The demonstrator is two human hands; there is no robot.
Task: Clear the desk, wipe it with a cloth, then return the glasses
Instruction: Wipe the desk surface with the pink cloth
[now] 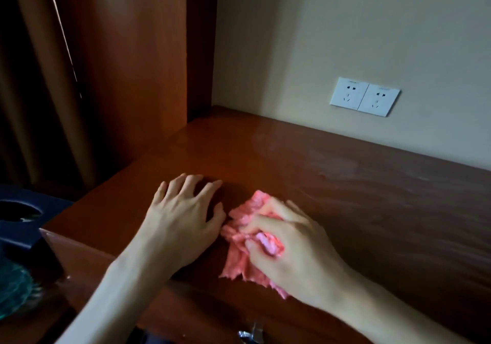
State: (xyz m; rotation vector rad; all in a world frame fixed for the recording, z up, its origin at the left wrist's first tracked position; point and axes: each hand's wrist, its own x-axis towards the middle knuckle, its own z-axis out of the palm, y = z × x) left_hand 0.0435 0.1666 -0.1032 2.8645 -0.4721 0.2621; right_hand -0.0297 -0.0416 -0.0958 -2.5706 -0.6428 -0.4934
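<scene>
A crumpled pink cloth (240,260) lies on the reddish-brown wooden desk (358,184) near its front edge. My right hand (289,248) grips the cloth, fingers curled into its folds, and presses it against the desk top. Just to the left, my left hand (183,210) rests on the wood with its fingers spread and holds nothing. The two hands are almost touching. No glasses are in view. Faint streaks show on the desk surface toward the right.
A wooden side panel (138,64) rises at the desk's left back corner. A double white wall socket (365,96) sits above the desk's back edge. A dark blue object (24,226) stands left of the desk. A metal drawer handle (251,334) shows below the front edge.
</scene>
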